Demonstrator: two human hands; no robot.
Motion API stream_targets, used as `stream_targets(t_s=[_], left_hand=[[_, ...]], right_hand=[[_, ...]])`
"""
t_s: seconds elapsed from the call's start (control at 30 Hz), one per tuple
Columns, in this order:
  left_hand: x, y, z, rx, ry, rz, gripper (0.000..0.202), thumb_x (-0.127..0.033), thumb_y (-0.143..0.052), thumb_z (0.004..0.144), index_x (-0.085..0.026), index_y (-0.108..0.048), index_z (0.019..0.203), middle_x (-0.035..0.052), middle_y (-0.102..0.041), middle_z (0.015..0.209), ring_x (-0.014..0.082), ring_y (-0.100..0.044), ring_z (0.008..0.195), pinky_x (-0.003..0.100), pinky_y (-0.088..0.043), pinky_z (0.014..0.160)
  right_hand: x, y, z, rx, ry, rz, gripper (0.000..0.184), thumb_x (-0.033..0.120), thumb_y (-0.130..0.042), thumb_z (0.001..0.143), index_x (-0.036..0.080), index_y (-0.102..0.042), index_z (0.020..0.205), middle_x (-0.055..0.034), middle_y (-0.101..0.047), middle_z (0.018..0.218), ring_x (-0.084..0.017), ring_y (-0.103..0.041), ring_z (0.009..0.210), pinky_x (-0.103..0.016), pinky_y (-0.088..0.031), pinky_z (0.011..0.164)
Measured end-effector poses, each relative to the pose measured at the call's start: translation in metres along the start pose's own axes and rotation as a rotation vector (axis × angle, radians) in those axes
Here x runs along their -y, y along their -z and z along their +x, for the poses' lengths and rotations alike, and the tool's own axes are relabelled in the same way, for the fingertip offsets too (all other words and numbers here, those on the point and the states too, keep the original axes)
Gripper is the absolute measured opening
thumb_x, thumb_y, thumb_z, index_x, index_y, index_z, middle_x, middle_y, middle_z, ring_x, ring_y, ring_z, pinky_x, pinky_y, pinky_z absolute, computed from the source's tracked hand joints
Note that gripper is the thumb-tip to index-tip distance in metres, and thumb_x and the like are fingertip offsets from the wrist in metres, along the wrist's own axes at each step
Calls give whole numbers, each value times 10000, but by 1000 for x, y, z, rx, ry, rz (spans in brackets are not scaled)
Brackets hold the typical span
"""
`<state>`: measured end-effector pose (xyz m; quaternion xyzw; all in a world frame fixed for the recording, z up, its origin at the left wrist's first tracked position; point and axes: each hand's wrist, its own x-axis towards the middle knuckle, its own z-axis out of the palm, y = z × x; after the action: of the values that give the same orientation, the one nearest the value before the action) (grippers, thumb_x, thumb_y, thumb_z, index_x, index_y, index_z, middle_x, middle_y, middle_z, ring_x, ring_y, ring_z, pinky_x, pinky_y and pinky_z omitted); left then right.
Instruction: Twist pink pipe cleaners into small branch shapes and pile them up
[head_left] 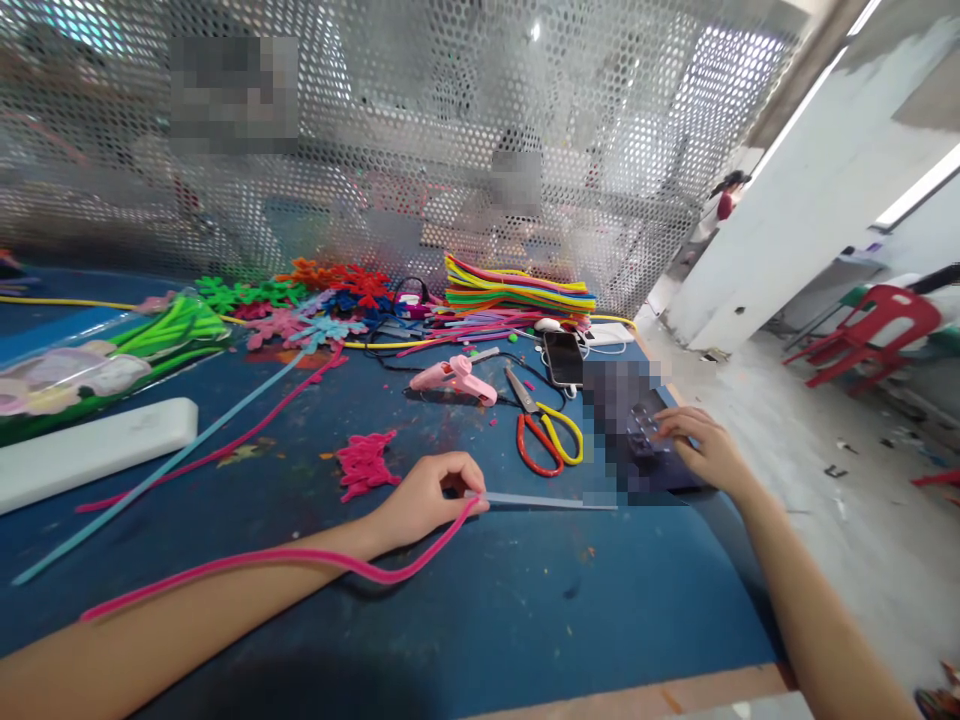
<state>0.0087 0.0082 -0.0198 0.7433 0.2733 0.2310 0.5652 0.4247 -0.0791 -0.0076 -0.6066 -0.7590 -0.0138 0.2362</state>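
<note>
My left hand (439, 495) is closed in a pinch on the end of a pink pipe cleaner (300, 553), which trails back over my forearm. From the same fingertips a thin, pale translucent strip (551, 501) points right; it may be a ruler, but I cannot tell. My right hand (701, 450) is at the table's right side, its fingers loosely stretched over a dark flat object (630, 420) blurred by blocks. Left of my left hand lies a folded pink pipe-cleaner piece (366, 465). Scissors (544, 425) with red and yellow handles lie beyond, between the hands.
A pink glue gun (454, 381) and a phone (564, 358) lie further back. Bundled pipe cleaners (517, 290) and colourful finished shapes (322, 290) line the metal mesh (420, 150). On the left are a white bar-shaped case (97, 450) and a blue pipe cleaner (165, 465).
</note>
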Motion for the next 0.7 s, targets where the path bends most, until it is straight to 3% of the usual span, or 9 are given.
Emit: stream_targets(t_s=[0.17, 0.27, 0.4, 0.5, 0.7], left_hand=[[-3, 0, 0, 4, 4, 28, 228, -312, -677, 706, -128, -542, 711, 22, -576, 768, 122, -548, 695, 244, -441, 645], [-3, 0, 1, 2, 1, 42, 228, -312, -679, 705, -128, -544, 713, 21, -575, 770, 122, -547, 693, 244, -440, 641], [-1, 0, 1, 11, -10, 46, 223, -311, -675, 711, -127, -549, 721, 23, -579, 777, 123, -548, 701, 247, -441, 648], [0, 0, 0, 14, -14, 52, 222, -310, -674, 712, -127, -550, 721, 24, -581, 777, 123, -548, 698, 247, -441, 646], [-1, 0, 0, 10, -18, 66, 225, -316, -671, 714, -126, -552, 724, 22, -580, 759, 124, -548, 691, 247, -440, 641]], right_hand=[[-5, -6, -1, -96, -29, -15, 245, 99, -419, 711, 215, -621, 787, -35, -659, 888, -209, -590, 927, -370, -426, 858], [-1, -15, 3, -113, -47, -31, 287, 122, -403, 779, 219, -588, 975, -41, -656, 971, -207, -576, 959, -372, -424, 866], [12, -31, 17, -45, -2, -128, 346, 155, -369, 850, 211, -497, 1167, -65, -603, 1153, -223, -479, 1147, -406, -371, 942], [15, -32, 21, -21, -4, -170, 333, 137, -359, 846, 214, -528, 1122, -60, -622, 1124, -226, -468, 1168, -419, -353, 954], [1, -10, 4, -83, 15, -48, 267, 108, -448, 710, 220, -602, 898, -28, -684, 924, -224, -549, 1069, -404, -390, 930]])
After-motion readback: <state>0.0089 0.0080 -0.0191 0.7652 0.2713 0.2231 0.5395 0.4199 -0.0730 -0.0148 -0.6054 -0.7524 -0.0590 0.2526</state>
